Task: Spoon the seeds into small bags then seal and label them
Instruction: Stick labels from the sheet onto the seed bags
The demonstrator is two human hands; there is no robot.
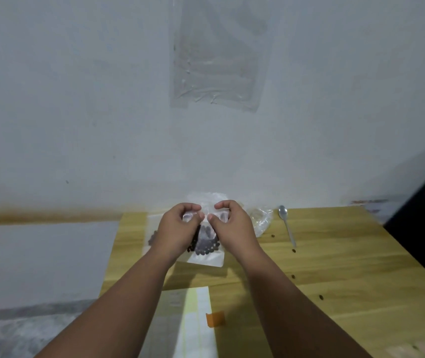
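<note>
A small clear bag point(207, 255) with dark seeds in its lower half is held upright above the wooden table point(335, 267). My left hand point(177, 228) pinches the bag's top edge on the left and my right hand point(232, 226) pinches it on the right, thumbs and fingertips nearly meeting at the middle. A metal spoon point(286, 226) lies on the table to the right, apart from both hands. Another flat bag with dark seeds point(151, 237) lies behind my left hand, partly hidden.
A crumpled clear plastic bag point(260, 219) sits between the held bag and the spoon. Loose seeds point(293, 251) dot the table on the right. A white label sheet point(193, 319) and an orange sticker point(215, 319) lie near the front. The wall stands just behind the table.
</note>
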